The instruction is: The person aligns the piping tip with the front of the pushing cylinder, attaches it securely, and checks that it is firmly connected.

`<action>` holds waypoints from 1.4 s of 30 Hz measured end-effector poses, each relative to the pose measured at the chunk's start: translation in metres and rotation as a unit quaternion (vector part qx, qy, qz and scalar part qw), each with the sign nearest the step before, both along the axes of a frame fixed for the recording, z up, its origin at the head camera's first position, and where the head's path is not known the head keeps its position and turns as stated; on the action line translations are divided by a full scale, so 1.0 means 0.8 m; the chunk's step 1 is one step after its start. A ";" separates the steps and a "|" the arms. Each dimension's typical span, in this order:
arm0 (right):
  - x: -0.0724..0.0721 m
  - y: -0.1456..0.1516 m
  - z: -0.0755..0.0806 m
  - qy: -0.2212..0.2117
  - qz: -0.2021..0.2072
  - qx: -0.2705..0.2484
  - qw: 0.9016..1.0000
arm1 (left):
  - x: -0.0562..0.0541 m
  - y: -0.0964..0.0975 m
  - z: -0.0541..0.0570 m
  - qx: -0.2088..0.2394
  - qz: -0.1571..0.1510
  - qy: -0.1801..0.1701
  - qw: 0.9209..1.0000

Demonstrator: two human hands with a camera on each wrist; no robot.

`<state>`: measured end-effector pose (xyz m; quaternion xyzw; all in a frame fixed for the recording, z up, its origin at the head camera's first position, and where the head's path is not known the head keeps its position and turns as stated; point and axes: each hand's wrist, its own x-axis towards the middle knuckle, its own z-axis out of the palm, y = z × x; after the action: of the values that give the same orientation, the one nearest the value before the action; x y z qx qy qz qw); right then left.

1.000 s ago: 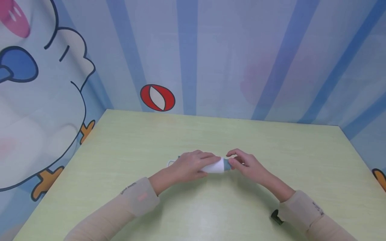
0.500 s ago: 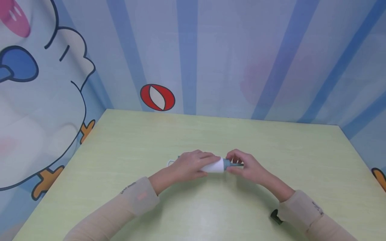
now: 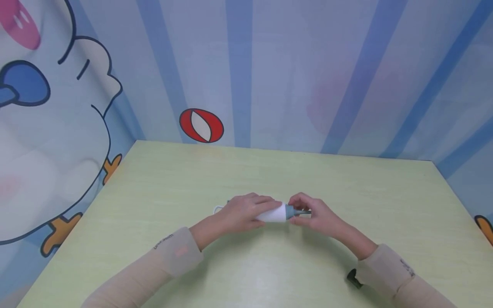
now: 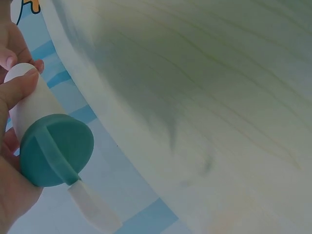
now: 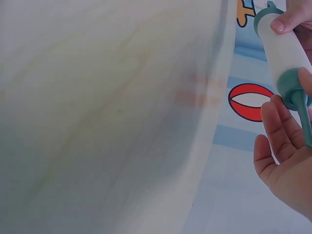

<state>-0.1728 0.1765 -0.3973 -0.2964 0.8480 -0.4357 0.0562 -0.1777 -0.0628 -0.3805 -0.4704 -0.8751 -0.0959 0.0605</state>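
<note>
A white tube-shaped bottle [image 3: 275, 212] with teal ends lies crosswise between both hands above the table. My left hand [image 3: 244, 210] grips its white body, covering much of the left half. The thumb presses the white wall in the left wrist view. Around the teal collar [image 3: 289, 212] at the right end, the thumb and fingertips of my right hand [image 3: 320, 215] pinch. A thin teal stem [image 5: 303, 117] runs from this collar toward the right palm. At the other end, a teal cap [image 4: 56, 148] carries a strip with a pale end piece [image 4: 95, 207].
A pale green table [image 3: 254, 265] spreads under both arms. Behind it hangs a blue striped backdrop [image 3: 277, 77], with a cartoon figure on the left side. A small dark object [image 3: 354, 278] shows beside the right sleeve.
My right hand's fingers have shifted from the bottle's tip to around its teal collar, leaving the thin stem visible between them. The left hand keeps its hold in place.
</note>
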 end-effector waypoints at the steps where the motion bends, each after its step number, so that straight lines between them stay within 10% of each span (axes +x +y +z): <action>1: 0.000 0.000 0.000 -0.006 0.003 0.001 1.000 | 0.000 0.000 0.000 0.000 0.000 -0.005 1.000; 28: -0.002 -0.007 -0.008 -0.043 0.022 0.038 0.998 | 0.008 0.000 -0.010 -0.019 0.012 -0.023 0.999; 42: -0.045 -0.034 -0.015 -0.070 0.023 0.079 0.994 | -0.032 -0.012 -0.028 -0.075 0.071 -0.074 0.992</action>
<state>-0.2086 0.1493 -0.4094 -0.2792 0.8668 -0.3855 0.1483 -0.2034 -0.0728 -0.4027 -0.4016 -0.9132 -0.0599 -0.0336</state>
